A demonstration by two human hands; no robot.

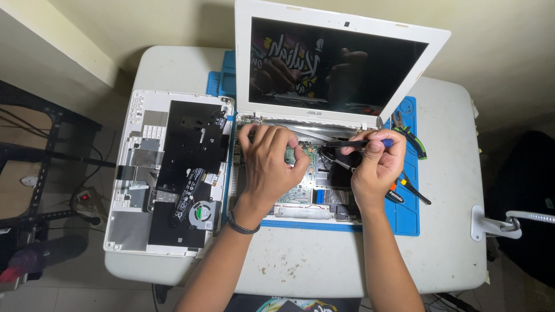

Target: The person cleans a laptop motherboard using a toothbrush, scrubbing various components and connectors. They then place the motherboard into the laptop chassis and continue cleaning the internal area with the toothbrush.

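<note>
An opened white laptop point(341, 69) stands on a blue work mat point(406, 219), its base uncovered and the green circuit board point(300, 188) showing. My left hand point(269, 164) rests on the board near the hinge with the fingers curled and pinched together at the tips. My right hand point(376, 164) holds a screwdriver point(355, 143) with a blue and black handle, lying level, its tip pointing left toward my left fingers. A dark band circles my left wrist.
The removed white bottom cover point(136, 173) with black sheeting, a battery bar and a small fan lies to the left on the white table point(451, 173). Pliers and tools point(411, 138) lie at the mat's right edge. A white clamp arm point(497, 225) sits at the right.
</note>
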